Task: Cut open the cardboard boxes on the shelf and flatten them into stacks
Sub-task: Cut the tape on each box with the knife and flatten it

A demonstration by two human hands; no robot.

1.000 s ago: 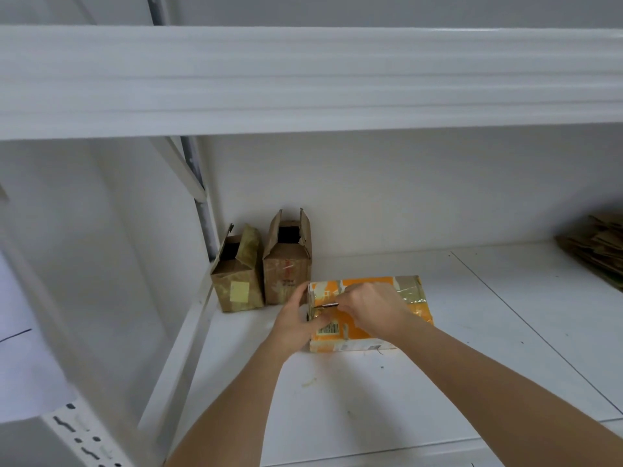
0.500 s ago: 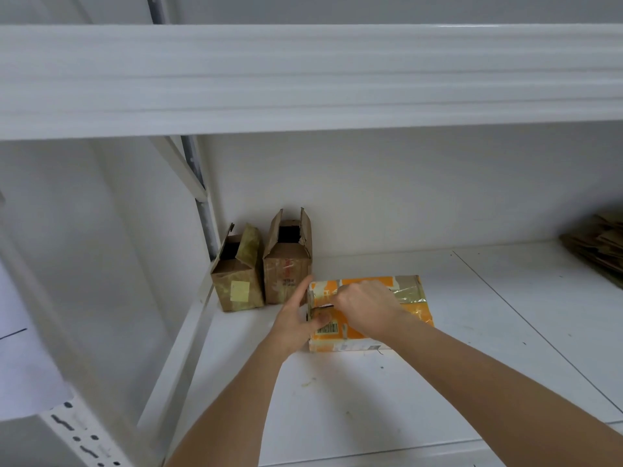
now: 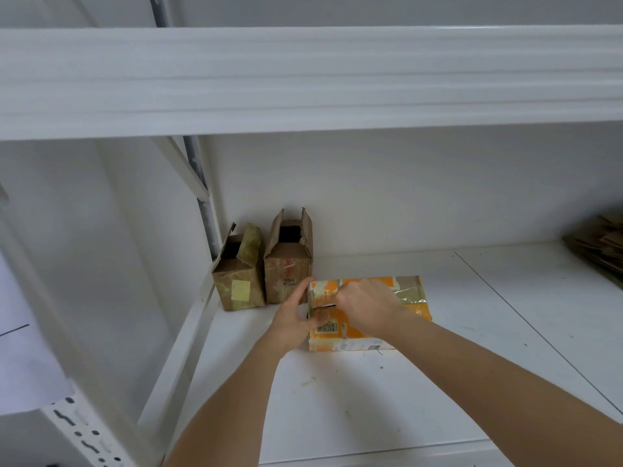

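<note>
An orange taped cardboard box lies flat on the white shelf. My left hand grips its left end, thumb on top. My right hand rests on the box top and holds a thin dark blade whose tip points left at the box's left edge. Two small brown boxes stand upright with open top flaps in the back left corner: one with a yellow sticker, one beside it.
A stack of flattened brown cardboard lies at the far right of the shelf. An upper shelf beam crosses overhead. A shelf post and diagonal brace stand at the back left. Small scraps dot the shelf surface.
Both hands stay at the left end of the orange box; the right hand and blade shifted only slightly along the top.
</note>
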